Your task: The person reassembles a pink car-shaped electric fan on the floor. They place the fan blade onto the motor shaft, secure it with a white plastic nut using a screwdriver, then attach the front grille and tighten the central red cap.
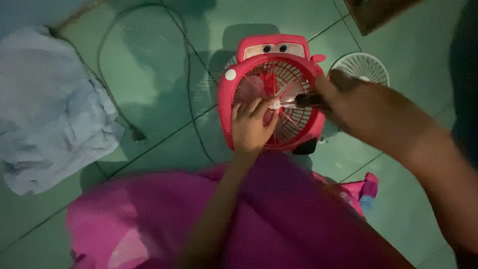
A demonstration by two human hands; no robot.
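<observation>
cloth (50,109): pale blue, heaped on the floor, far left.
left hand (251,127): fingers pressed on the fan hub, not clenched.
fan (271,94): red, on green tiles; rear grille still mounted.
right hand (348,97): clenched around a screwdriver (298,101), tip at hub.
white grille (361,67): already detached, lying right.

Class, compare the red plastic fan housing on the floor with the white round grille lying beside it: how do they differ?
The red plastic fan housing is larger and car-shaped with cartoon eyes; the white round grille is smaller and plain. The left hand rests on the housing while the right hand points a dark tool into it; the grille lies untouched. Both have radial ribs.
</observation>
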